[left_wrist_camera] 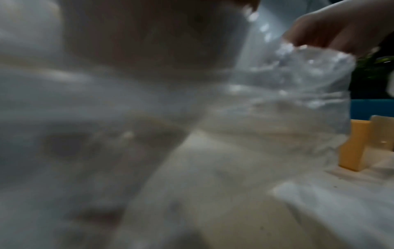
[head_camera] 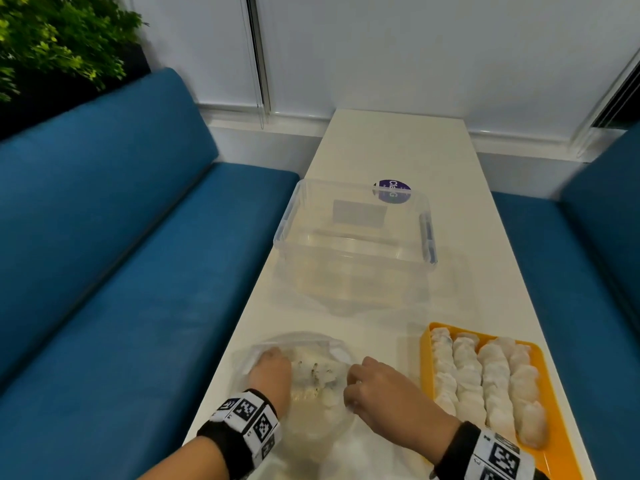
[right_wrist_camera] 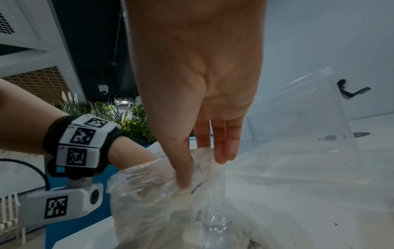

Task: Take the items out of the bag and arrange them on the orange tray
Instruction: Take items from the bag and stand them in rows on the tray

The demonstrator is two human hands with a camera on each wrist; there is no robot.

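— What do you have closest to you?

— My left hand (head_camera: 272,372) is inside the clear plastic bag (head_camera: 311,410), which lies on the white bench (head_camera: 398,150) right in front of me. The film covers the hand, and I cannot tell how its fingers lie; the left wrist view is a blur of plastic.

— And the other one?

— My right hand (head_camera: 377,389) is just right of the left, at the bag's mouth. In the right wrist view its thumb and forefinger pinch the plastic rim, while the other fingers (right_wrist_camera: 226,148) point down, straight and side by side, above the film.

— Where are the items?

— Some pale dumplings in the bag (head_camera: 311,374) sit between my two hands, with dark flecks on them. Right of my right hand, the orange tray (head_camera: 427,372) lies on the bench, and it carries four rows of white dumplings (head_camera: 485,375) running away from me, packed touching one another.

— Anything past your hands?

— Beyond both hands, further along the bench, stands a clear plastic tub (head_camera: 353,237) with clip handles at its sides. Behind the tub a round purple sticker (head_camera: 393,191) sits on the bench top. Blue bench seats (head_camera: 121,254) run along both sides, and a green plant (head_camera: 52,39) stands far off to the left of my left hand.
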